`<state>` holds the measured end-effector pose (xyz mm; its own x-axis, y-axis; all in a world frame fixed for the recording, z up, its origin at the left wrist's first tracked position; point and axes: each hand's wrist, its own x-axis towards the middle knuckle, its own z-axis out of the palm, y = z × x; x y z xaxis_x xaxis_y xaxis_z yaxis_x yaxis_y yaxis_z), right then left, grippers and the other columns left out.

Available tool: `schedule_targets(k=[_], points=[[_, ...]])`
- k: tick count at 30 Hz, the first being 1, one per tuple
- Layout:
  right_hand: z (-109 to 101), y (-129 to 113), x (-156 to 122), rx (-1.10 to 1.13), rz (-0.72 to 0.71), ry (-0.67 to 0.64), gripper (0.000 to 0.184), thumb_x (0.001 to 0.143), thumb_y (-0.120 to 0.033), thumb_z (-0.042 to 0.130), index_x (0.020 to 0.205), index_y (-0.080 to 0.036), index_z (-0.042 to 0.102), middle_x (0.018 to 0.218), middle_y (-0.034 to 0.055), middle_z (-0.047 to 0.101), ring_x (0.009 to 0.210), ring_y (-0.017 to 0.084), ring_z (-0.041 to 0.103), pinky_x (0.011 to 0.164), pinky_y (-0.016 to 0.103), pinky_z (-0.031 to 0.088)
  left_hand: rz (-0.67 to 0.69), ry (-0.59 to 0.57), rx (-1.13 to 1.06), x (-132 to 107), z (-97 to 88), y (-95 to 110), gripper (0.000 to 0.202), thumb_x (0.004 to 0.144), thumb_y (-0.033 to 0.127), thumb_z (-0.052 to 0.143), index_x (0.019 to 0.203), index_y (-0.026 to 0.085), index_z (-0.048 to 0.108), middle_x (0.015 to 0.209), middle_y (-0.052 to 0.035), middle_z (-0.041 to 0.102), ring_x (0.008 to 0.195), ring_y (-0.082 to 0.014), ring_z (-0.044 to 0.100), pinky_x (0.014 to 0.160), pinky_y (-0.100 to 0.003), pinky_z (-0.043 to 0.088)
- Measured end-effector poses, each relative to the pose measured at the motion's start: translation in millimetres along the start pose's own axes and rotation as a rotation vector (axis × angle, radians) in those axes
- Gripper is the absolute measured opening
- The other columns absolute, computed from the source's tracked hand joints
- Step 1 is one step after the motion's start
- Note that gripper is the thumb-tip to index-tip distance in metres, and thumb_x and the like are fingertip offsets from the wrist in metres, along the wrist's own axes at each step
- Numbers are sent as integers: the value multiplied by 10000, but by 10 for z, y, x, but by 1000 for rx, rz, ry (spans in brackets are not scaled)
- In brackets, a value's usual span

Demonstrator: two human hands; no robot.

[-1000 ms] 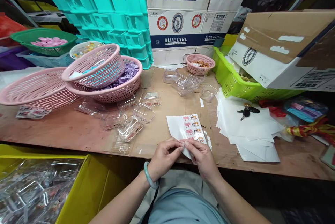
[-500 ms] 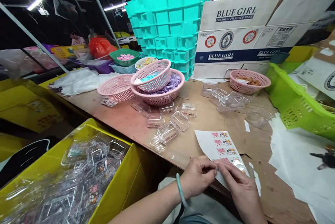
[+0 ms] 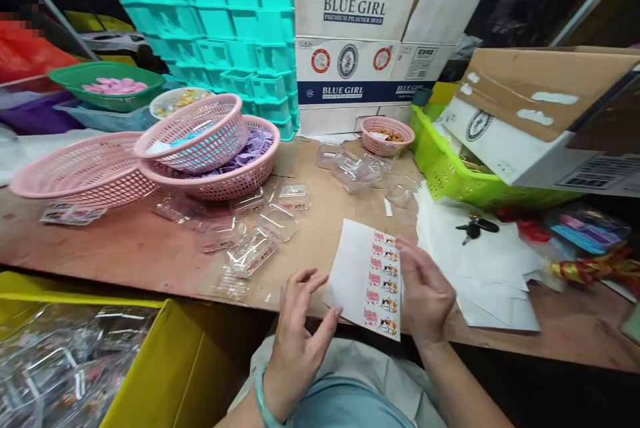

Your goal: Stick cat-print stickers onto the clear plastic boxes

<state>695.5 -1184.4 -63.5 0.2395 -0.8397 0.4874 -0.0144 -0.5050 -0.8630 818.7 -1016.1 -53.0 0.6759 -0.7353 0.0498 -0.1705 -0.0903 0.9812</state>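
A white sticker sheet (image 3: 354, 278) lies across the table's front edge, a column of printed cat stickers with pink lettering down its right side. My right hand (image 3: 426, 295) is closed at the sheet's upper right edge, fingertips pinching it. Just left of the sheet, my left hand (image 3: 303, 335) is open, thumb and fingers spread; the thumb tip is by the sheet's lower left edge, and I cannot tell whether it touches. Beyond that hand are several small clear plastic boxes (image 3: 254, 251), some with stickers on them.
Pink baskets (image 3: 210, 185) hold purple and blue pieces at left. A yellow bin (image 3: 175, 355) of clear boxes stands at lower left. Behind are stacked teal crates (image 3: 230, 28) and a beer carton (image 3: 345, 15). Keys (image 3: 475, 225) lie on white paper (image 3: 485, 275) at right, near a green basket (image 3: 440, 178).
The view has turned to the right. My hands, together over the sheet's lower part before, have separated: the left has opened and moved off leftward, while the right is now at the upper right edge.
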Motion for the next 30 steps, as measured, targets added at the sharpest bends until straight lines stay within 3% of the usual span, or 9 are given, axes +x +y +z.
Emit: schedule_targets(k=[3, 5, 9, 12, 14, 19, 23, 26, 30], points=[[47, -124, -138, -283, -460, -304, 321, 835, -114, 588, 1104, -271, 665, 1148, 49, 681, 1112, 243, 605, 990, 475, 472, -237, -285, -427, 149, 193, 173, 350, 842, 434, 563, 1109, 226, 653, 1243, -97, 574, 1154, -258, 507, 938, -355, 420], [64, -147, -178, -352, -557, -430, 435, 823, -107, 607, 1222, -279, 590, 1216, 53, 645, 1197, 245, 543, 1020, 478, 444, -370, -333, -665, 291, 337, 204, 341, 845, 447, 559, 1026, 187, 683, 1102, -97, 644, 1015, -224, 571, 844, -311, 453], [-11, -111, -81, -307, -206, -405, 644, 757, -346, 722, 1334, -212, 468, 1353, 126, 517, 1268, 290, 458, 1033, 484, 418, -474, -222, -690, 512, 491, 102, 278, 750, 407, 695, 877, 160, 704, 938, -59, 668, 805, -140, 571, 737, -240, 441], [-96, -54, 129, -113, 138, -552, 289, 838, -413, 611, 1007, -182, 655, 1050, 89, 671, 988, 224, 633, 840, 351, 537, -401, -291, -582, 610, 507, 23, 297, 754, 421, 690, 894, 160, 713, 965, -61, 676, 836, -143, 567, 764, -243, 433], [-150, 17, 354, -36, 226, -633, 275, 871, -413, 557, 795, -173, 666, 849, 50, 687, 826, 184, 652, 757, 303, 539, -368, -312, -530, 667, 504, -4, 342, 758, 438, 681, 970, 172, 712, 1037, -70, 675, 884, -156, 566, 779, -249, 433], [-264, 422, 1306, -352, 53, -201, 284, 864, -398, 523, 997, -175, 637, 1043, 83, 678, 965, 211, 626, 894, 371, 476, -433, -203, -532, 755, 511, -28, 458, 735, 470, 689, 1103, 199, 662, 1183, -88, 620, 943, -173, 564, 781, -263, 461], [-201, 875, 2040, -518, 60, -115, 563, 717, -293, 674, 1242, -161, 519, 1193, 154, 606, 1102, 300, 559, 966, 464, 387, -417, -303, -514, 740, 566, -18, 403, 772, 474, 651, 1037, 171, 667, 1084, -88, 638, 902, -170, 573, 777, -265, 470], [-75, 1112, 2215, -622, 143, -75, 772, 647, -257, 722, 1323, -44, 417, 996, 227, 653, 958, 366, 612, 847, 504, 429, -360, -321, -479, 745, 601, 8, 385, 794, 465, 632, 1054, 182, 647, 1106, -80, 627, 944, -176, 568, 824, -278, 464], [10, 1059, 2016, -682, 152, -54, 695, 756, -206, 580, 1387, -51, 332, 863, 172, 671, 830, 332, 640, 782, 478, 459, -329, -330, -470, 844, 568, 115, 376, 792, 457, 640, 1031, 167, 638, 1091, -85, 617, 943, -174, 566, 853, -291, 465]])
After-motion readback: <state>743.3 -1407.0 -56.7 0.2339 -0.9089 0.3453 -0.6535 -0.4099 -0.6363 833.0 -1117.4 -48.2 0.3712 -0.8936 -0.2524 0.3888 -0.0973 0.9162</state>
